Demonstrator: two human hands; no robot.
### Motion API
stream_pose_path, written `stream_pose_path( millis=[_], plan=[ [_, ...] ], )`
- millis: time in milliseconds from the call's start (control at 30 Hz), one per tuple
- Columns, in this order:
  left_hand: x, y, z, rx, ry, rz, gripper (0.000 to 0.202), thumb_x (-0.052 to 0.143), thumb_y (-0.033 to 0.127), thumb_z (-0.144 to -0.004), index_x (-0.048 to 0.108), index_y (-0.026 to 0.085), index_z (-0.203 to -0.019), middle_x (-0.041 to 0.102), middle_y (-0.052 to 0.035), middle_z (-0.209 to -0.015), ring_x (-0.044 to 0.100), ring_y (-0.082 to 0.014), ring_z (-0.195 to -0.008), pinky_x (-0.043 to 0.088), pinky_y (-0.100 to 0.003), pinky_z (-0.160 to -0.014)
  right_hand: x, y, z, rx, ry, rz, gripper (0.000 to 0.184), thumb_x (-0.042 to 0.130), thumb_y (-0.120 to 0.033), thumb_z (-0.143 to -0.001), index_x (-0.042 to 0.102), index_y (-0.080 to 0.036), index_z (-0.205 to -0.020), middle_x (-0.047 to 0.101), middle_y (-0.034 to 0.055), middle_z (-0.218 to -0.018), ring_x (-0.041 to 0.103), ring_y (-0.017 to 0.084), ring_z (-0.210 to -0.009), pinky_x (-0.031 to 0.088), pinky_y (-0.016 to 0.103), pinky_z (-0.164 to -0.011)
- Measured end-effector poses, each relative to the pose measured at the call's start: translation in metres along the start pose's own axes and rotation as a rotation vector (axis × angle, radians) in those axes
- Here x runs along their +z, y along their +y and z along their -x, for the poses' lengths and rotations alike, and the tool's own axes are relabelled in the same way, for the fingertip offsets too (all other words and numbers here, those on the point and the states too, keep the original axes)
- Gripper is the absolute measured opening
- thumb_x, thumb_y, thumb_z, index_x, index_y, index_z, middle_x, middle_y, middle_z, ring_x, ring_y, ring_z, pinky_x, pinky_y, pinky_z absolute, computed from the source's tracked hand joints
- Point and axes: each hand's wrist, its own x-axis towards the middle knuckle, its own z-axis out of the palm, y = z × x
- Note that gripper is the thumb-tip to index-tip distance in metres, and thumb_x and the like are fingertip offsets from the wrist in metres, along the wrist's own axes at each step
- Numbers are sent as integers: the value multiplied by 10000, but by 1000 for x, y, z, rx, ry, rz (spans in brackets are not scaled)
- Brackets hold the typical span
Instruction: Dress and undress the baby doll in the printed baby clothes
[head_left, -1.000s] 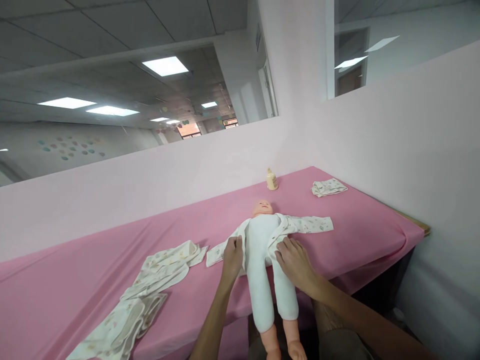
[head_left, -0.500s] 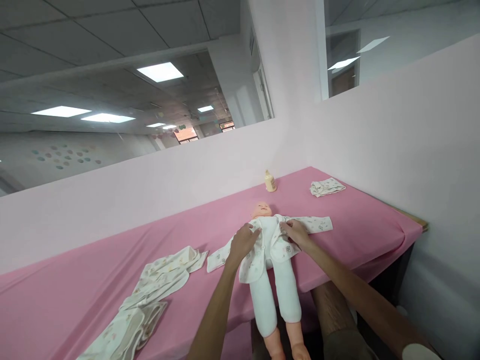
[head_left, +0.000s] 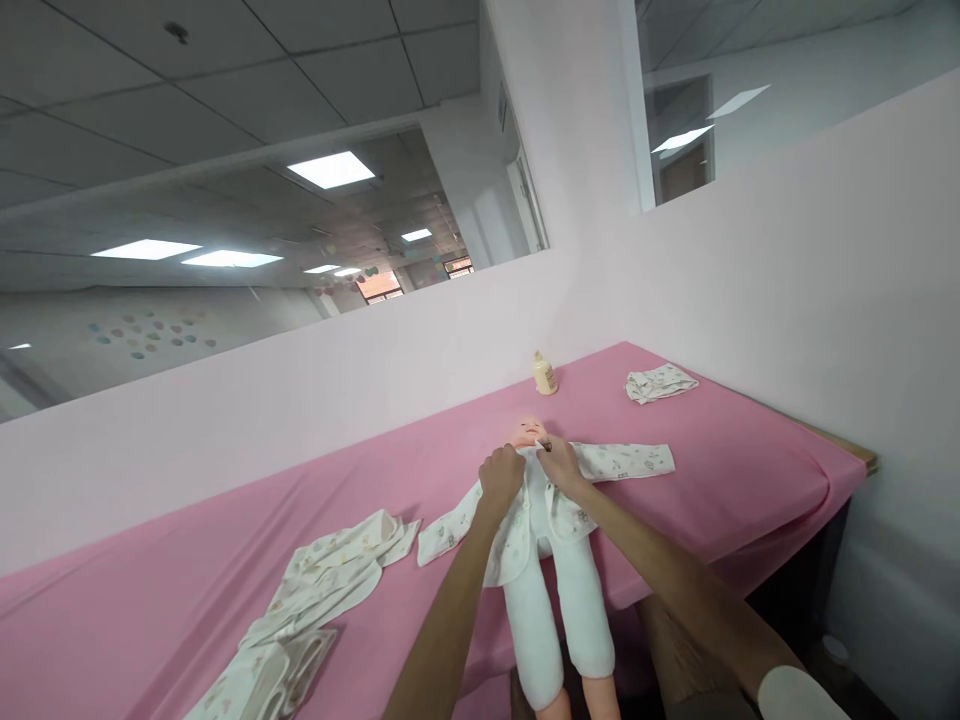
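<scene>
A baby doll [head_left: 534,590] with a white cloth body lies on its back, its head toward the wall and its legs hanging over the table's near edge. It wears a white printed baby jacket [head_left: 511,548], open down the front with both sleeves spread out. At the collar, my left hand [head_left: 501,475] is closed on the jacket's left-hand edge in view. My right hand [head_left: 560,464] pinches the opposite edge by the neck, just below the doll's chin. The fingers hide much of the collar.
A pink cloth covers the table [head_left: 360,475]. Folded printed baby clothes [head_left: 322,585] lie at the left, and another folded printed cloth [head_left: 660,383] at the far right. A cream pump bottle [head_left: 545,374] stands behind the doll's head. White walls border the table's back and right.
Both hands have moved up the jacket from the chest to the collar and closer together. The view has shifted slightly.
</scene>
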Motion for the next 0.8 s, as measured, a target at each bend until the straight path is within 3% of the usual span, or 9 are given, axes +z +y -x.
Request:
stream_pose_path(
  millis=[200, 467, 667, 800],
  plan=[
    [11, -12, -5, 36, 79, 84, 289, 320, 170, -941, 603, 136, -988, 687, -136, -1028, 639, -265, -980, 398, -319, -759, 0, -3, 2, 2, 27, 87, 192, 440, -123, -733, 608, -193, -674, 654, 35, -768, 577, 197, -786, 400, 286, -721],
    [22, -21, -9, 4, 126, 244, 283, 357, 188, -932, 604, 145, -1063, 704, -122, -1014, 629, -248, -1000, 389, -302, -771, -1, -3, -1, 42, 49, 15, 227, 460, -203, -776, 687, -193, -782, 714, 24, -795, 619, 187, -745, 419, 268, -680],
    [17, -34, -11, 12, 58, 392, 177, 463, 175, -825, 631, 184, -772, 712, -47, -821, 636, -190, -804, 387, -259, -675, -2, 3, -1, 89, 69, -50, 228, 486, -283, -764, 693, -188, -771, 721, 23, -778, 629, 195, -741, 443, 275, -686],
    [14, -36, -7, -6, 77, 474, 185, 448, 205, -830, 594, 190, -717, 693, -30, -761, 627, -171, -744, 399, -250, -655, -3, 9, 2, 90, 78, -84, 228, 486, -309, -763, 682, -191, -764, 714, 24, -780, 618, 194, -737, 448, 278, -691]
  ],
)
